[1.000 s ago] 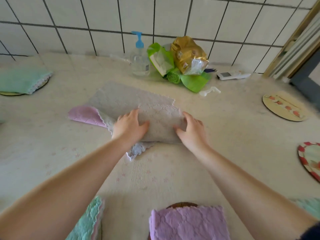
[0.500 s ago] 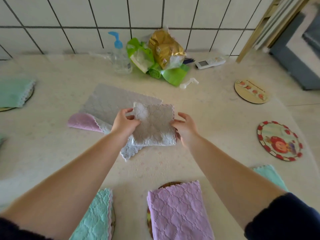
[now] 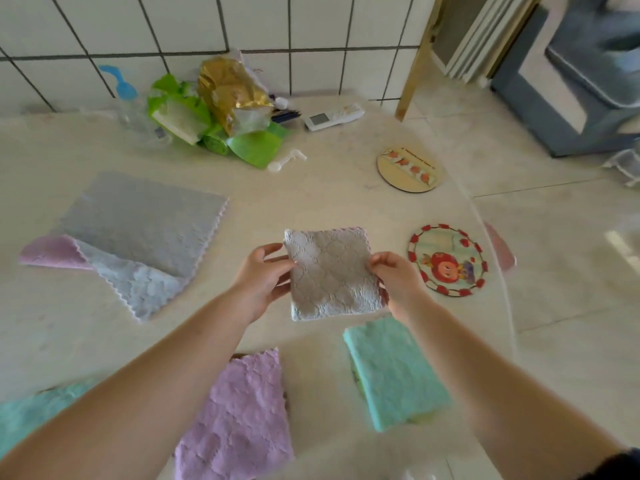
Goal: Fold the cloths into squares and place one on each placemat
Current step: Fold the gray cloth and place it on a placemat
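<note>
I hold a grey cloth [image 3: 332, 273], folded into a square, above the table. My left hand [image 3: 261, 278] grips its left edge and my right hand [image 3: 398, 277] grips its right edge. Just to the right lies a round placemat with a red border [image 3: 448, 259], bare. Farther back is a round wooden placemat [image 3: 410, 169], also bare. An unfolded grey cloth [image 3: 138, 225] lies flat at the left over a pink cloth [image 3: 52, 252]. Near me, a folded purple cloth [image 3: 239, 417] and a folded mint cloth [image 3: 393, 374] rest on placemats mostly hidden beneath them.
Against the tiled wall stand a pump bottle [image 3: 130, 105], green and gold bags [image 3: 225, 105] and a white remote [image 3: 334, 116]. A small white plastic piece [image 3: 287, 159] lies in front of them. The table's curved edge [image 3: 498, 271] runs on the right. Another mint cloth [image 3: 31, 407] shows at lower left.
Both hands lifted the folded grey cloth off the unfolded one and carried it right, towards the red-bordered placemat. The view swung right too.
</note>
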Demonstrator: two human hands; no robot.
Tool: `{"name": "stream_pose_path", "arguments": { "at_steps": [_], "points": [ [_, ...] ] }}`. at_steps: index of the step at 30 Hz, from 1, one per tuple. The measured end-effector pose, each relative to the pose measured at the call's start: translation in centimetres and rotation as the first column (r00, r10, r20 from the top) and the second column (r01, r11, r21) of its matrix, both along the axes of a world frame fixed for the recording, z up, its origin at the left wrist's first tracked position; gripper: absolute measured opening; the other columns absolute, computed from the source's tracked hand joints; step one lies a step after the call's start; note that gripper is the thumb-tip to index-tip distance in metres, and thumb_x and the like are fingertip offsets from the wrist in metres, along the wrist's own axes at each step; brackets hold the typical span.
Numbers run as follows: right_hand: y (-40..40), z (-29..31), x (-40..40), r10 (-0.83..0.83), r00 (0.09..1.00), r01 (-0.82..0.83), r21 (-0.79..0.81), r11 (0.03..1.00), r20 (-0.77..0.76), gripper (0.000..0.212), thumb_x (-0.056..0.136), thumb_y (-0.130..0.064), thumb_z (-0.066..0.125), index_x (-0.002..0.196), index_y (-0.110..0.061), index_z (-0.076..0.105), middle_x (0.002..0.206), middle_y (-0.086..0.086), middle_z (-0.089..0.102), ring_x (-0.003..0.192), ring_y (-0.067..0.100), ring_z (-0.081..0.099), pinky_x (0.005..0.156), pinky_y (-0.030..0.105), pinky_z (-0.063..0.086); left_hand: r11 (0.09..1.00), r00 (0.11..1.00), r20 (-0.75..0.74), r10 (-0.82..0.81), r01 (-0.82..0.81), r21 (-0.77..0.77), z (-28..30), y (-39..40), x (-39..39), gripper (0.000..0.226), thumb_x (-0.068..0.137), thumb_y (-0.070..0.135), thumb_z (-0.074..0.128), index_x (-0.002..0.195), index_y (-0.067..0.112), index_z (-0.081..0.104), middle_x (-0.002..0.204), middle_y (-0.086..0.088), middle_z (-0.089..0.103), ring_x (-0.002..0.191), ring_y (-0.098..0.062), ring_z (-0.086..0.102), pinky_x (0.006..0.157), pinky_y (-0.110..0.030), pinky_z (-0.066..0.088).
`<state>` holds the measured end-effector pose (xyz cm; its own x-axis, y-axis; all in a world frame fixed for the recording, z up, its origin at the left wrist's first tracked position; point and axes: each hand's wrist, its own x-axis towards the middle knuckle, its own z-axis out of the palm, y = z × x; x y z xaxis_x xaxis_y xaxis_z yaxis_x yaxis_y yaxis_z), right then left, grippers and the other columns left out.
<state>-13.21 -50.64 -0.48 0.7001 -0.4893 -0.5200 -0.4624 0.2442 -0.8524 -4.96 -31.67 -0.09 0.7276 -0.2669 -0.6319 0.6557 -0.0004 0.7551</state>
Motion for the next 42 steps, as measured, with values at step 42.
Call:
{"name": "stream_pose_path", "arguments": {
  "at_steps": [42],
  "points": [
    [-19.8,-1.2,-2.2,0.174,0.984,-0.148,-0.677,0.721,-0.030,0.024,0.091,-0.030,0.049,0.110,-0.030,0.063,0.119,-0.010,0.060,0.107,0.001,0.053,0.094,0.025,0.042,0.939,0.976,0.143,-0.166,0.112,0.326,-3.6,-19.3,-1.8,0.044,0.082,0.014,0.069,0.122,0.016,0.049,0.103,-0.002,0.063,0.095,-0.017,0.059,0.079,-0.033,0.052]
  ]
}}
